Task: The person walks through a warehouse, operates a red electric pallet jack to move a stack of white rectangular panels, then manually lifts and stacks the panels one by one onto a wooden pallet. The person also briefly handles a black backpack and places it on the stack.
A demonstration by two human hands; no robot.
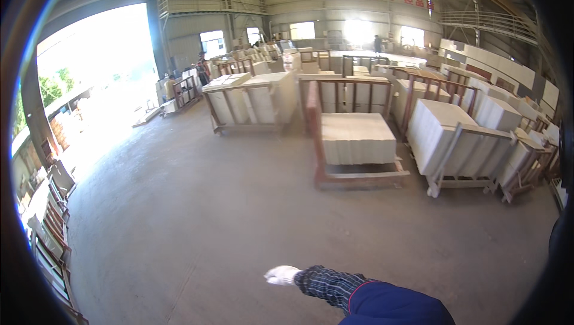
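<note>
My right hand point(282, 275), in a white glove, reaches in from the lower right over the grey concrete floor point(197, 217). A navy sleeve point(394, 304) with red piping and a dark striped cuff point(329, 284) cover its arm. Nothing visible is held by the hand or touches it; its fingers are too blurred to make out their pose. My left hand is out of the picture. Ahead, nearest to the hand, stands a reddish-brown metal rack point(362, 178) carrying a stack of pale slabs point(357, 138).
On the right, another rack point(472, 182) holds large pale slabs point(439, 130). More slab stacks point(263, 101) stand farther left. A wide bright doorway point(98, 56) is at the left, with racks point(51, 223) along the near left edge. A distant person point(378, 44) stands near the far windows.
</note>
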